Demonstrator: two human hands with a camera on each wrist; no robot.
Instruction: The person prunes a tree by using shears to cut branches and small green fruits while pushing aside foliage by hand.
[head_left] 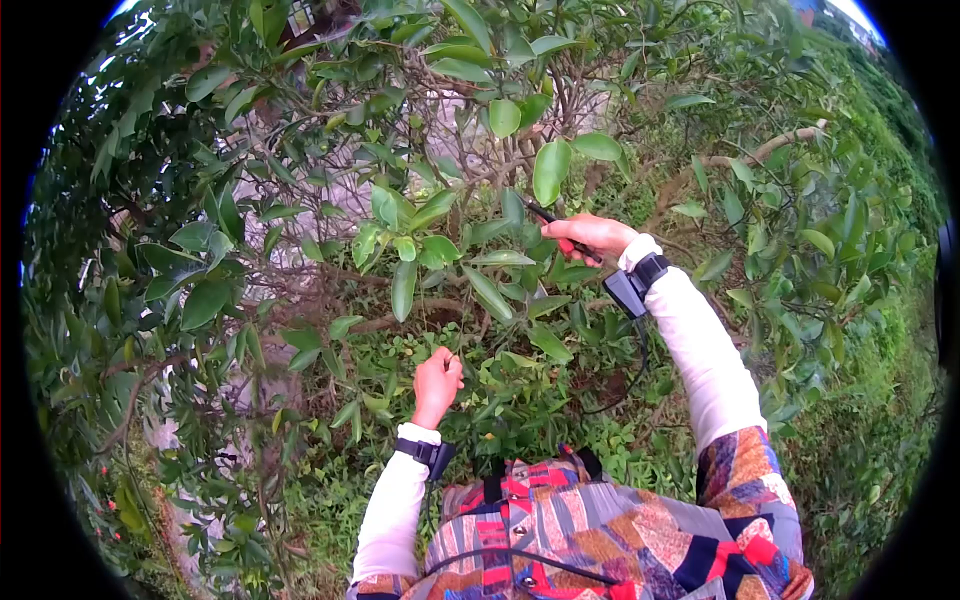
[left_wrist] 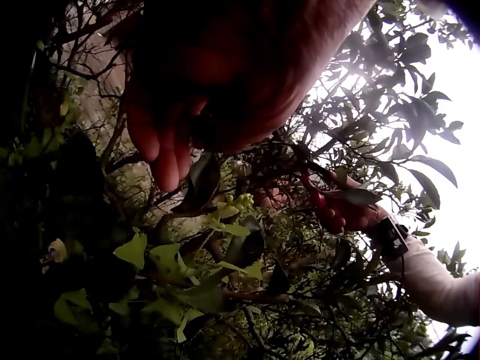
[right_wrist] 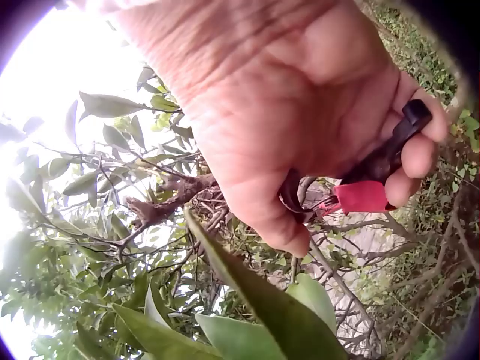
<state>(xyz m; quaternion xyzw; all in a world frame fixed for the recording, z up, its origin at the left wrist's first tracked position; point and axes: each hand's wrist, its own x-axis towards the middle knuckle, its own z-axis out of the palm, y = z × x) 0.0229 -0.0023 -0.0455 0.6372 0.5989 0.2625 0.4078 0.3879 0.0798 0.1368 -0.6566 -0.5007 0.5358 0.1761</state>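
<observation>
My right hand (head_left: 592, 236) reaches in among the leaves at mid-height. It grips pruning shears (right_wrist: 382, 157) with black handles and a red part; in the right wrist view the fingers wrap one handle while the thumb lies along the other side. Broad green leaves (head_left: 551, 172) hang close by the shears. Lower and to the left, my left hand (head_left: 437, 383) is raised below a leafy cluster (head_left: 405, 235), its fingers loosely curled. Dark shadow covers its palm in the left wrist view, where a dark leaf (left_wrist: 201, 182) overlaps the fingertips.
Branches and foliage surround both hands. A thick bare branch (head_left: 780, 142) runs to the upper right, and a cut stub (right_wrist: 154, 210) shows beside the right hand. Low green plants (head_left: 500, 415) cover the ground below. A cable (head_left: 640, 365) hangs from the right wrist camera.
</observation>
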